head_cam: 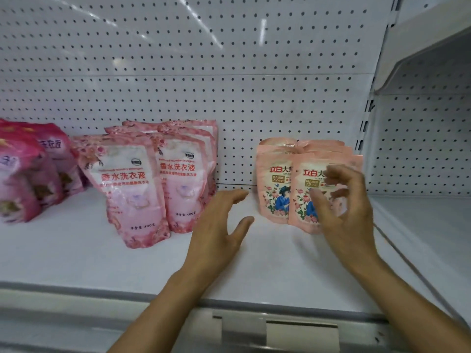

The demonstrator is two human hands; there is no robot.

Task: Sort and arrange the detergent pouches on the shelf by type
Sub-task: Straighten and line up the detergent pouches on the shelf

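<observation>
The pouches stand on the shelf (76,250) in three clusters by kind, which looks like the sorting largely done. The right hand (349,212) hovers just in front of the peach pouches (277,184), its fingers loosely curled and blurred, gripping nothing; I cannot tell whether a fingertip touches the front pouch. These stand upright in overlapping rows, faces forward, probably so the labels read from the aisle. The left hand (219,225) hangs open and empty over the bare gap between that group and the pale pink pouches (132,189) further to its left, thumb spread, likely ready to steady or nudge a row. Beyond those, at the far left, the dark pink pouches (28,174) lean together, less tidy.
</observation>
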